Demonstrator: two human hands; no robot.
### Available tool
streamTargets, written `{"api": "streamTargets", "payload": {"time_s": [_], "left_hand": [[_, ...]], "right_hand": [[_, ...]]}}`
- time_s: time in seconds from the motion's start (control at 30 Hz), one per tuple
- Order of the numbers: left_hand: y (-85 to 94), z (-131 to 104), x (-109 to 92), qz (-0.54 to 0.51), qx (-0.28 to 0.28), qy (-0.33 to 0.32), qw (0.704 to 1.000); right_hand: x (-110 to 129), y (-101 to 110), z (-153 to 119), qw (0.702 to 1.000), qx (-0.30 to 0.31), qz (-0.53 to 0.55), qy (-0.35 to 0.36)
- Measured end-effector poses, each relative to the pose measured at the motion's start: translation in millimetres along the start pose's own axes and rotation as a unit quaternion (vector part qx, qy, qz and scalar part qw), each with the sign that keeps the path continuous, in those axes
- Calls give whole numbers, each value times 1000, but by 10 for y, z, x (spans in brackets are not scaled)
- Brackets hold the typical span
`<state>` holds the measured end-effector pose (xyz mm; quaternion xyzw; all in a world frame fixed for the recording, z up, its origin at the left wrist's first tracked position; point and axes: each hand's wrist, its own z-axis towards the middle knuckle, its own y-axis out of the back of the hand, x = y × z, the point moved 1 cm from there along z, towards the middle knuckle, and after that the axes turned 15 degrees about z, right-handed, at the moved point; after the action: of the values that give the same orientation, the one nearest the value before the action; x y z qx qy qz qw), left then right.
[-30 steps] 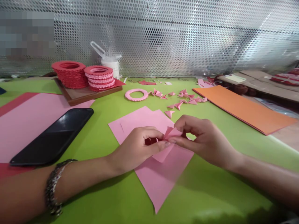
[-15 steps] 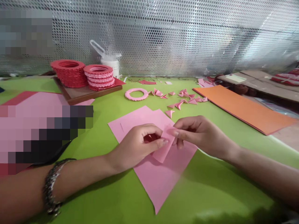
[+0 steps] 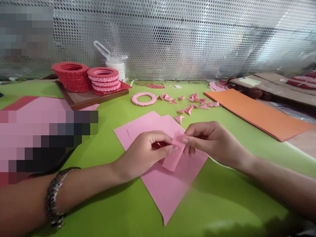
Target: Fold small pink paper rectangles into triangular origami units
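Observation:
A small pink paper strip is held slanted above larger pink sheets on the green table. My left hand pinches its left edge between thumb and fingers. On the other side, my right hand grips the strip's upper right part, thumb on top. Both hands' fingertips behind the strip are partly hidden. Past the hands lie several folded pink triangles and a pink paper ring with a notched edge.
A brown tray bears stacks of red and pink-and-red rings, with a white container behind. Orange sheets lie at right, pink paper at left. A perforated metal screen stands behind.
The strip's lower end has swung slightly to the right. Both hands keep their hold, nearly still, and the view has shifted very slightly.

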<state>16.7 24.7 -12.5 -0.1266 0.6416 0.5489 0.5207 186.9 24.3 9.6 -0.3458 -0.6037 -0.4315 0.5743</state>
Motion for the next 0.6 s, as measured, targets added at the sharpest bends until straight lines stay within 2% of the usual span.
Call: {"api": "streamTargets", "payload": {"time_s": [0.27, 0.43, 0.6], "left_hand": [[-4, 13, -11, 30, 31, -3, 999], [4, 0, -18, 62, 40, -8, 997], [-14, -8, -21, 32, 69, 4, 997]], "right_hand": [[15, -8, -9, 1000, -12, 6, 28], [12, -21, -11, 997, 7, 71, 38], [-10, -22, 5, 993, 41, 108, 31]]}}
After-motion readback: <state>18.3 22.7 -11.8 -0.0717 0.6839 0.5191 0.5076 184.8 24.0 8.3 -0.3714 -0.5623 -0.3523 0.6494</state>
